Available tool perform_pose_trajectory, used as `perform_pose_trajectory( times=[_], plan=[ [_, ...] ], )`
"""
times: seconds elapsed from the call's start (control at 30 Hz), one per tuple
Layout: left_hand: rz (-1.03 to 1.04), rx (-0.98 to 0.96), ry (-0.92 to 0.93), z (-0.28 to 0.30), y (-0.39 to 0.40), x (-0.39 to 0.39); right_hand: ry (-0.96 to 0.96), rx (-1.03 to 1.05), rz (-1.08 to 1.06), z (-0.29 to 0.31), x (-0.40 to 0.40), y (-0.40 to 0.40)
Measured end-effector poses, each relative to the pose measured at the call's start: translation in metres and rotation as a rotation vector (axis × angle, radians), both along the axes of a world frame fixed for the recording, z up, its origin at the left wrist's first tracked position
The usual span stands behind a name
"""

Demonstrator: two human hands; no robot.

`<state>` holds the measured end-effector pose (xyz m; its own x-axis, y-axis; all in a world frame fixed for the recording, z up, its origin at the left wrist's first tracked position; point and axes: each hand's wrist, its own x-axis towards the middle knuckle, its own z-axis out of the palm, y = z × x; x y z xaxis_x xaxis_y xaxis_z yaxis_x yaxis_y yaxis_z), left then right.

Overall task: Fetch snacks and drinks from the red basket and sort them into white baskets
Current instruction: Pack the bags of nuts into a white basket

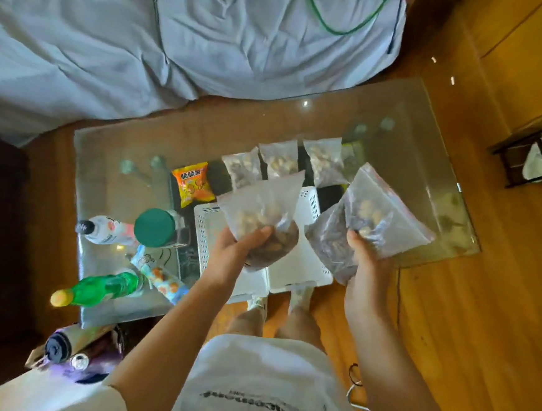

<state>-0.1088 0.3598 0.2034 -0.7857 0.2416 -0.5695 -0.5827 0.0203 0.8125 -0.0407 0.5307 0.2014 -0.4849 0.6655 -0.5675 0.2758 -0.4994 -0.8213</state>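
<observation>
The left hand [236, 254] grips one clear bag of nuts [262, 217] and the right hand [364, 261] grips two more bags [372, 219], all held above two white baskets [303, 266] on the glass table [110, 173]. Three further clear bags [279, 160] lie beyond, beside one orange packet [193, 183] printed "脆脆鲨". Three bottles [97, 289] stand at the left; the shirt's [265, 389] lettering is too blurred to read.

Open glass table [405, 170] surface along the far edge and the far left corner. Crowded on the near left by upright bottles: green bottle [101, 289], white bottle [105, 229], green-capped jar [157, 229]. Blocked at the middle by white baskets [300, 266], with the two hands' bags above them. Row of three snack bags [279, 162] and an orange packet [193, 183] just beyond the baskets. Bare right end.
</observation>
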Motion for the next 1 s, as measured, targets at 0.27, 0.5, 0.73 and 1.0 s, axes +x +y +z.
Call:
perform_pose_trajectory(
  times=[0.27, 0.5, 0.73, 1.0],
  plan=[
    [0.247, -0.055, -0.149, -0.129, 0.066, -0.014, -0.223, -0.175, 0.082, -0.138, -0.045, 0.023],
    [0.290, -0.383, -0.339, -0.216, 0.089, -0.002, -0.404, 0.009, 0.405, -0.213, -0.030, 0.036],
    [0.162, -0.839, -0.030, -0.224, 0.082, -0.030, -0.348, 0.393, 0.682, -0.222, -0.041, 0.050],
    [-0.121, -0.561, -0.216, -0.205, 0.088, -0.027, -0.530, 0.395, 0.439, -0.226, -0.061, 0.048]
  ],
)
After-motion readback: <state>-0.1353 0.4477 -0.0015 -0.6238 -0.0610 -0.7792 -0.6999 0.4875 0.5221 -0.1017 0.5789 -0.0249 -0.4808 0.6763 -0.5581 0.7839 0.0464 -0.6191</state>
